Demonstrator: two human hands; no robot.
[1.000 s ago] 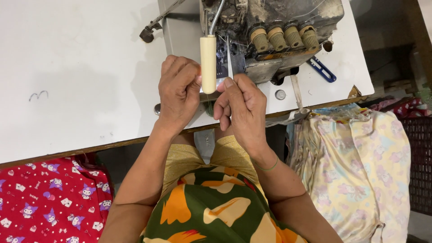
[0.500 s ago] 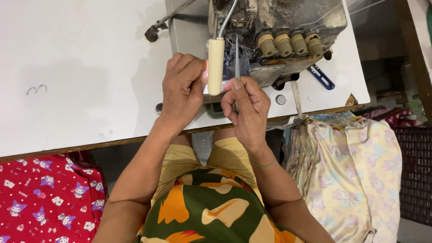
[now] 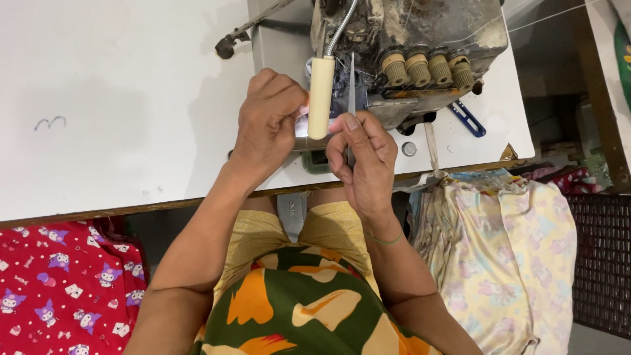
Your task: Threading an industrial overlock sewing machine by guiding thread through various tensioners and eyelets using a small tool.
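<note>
Since the earlier frame both hands have crept a little farther up the desk toward the sewing machine (image 3: 420, 46), and the right hand's tool now stands more upright. The left hand (image 3: 266, 128) sits just left of the cream lamp head (image 3: 321, 97) that hangs on a bent metal neck from the machine; its fingers are curled in a narrow grip, pinched on something small and pale at the fingertips, too small to tell what. The right hand (image 3: 365, 161) is just right of the lamp head, thumb and forefinger closed on thin metal tweezers (image 3: 351, 79) whose tips point up into the machine's front, beside the dark thread area. The two hands are close together, nearly touching, over the machine's grey base plate.

The machine stands at the far edge of the white desk (image 3: 118, 118), with four beige tension knobs (image 3: 427, 66) in a row on its front. A blue-handled tool (image 3: 468, 118) lies on the base to the right of the knobs, and a small round metal disc (image 3: 409, 149) lies near the desk's front edge. Pale floral cloth (image 3: 506, 250) hangs in a heap off the right side, next to a dark woven basket (image 3: 601, 263). Red printed cloth (image 3: 59, 289) lies at lower left, below the desk edge.
</note>
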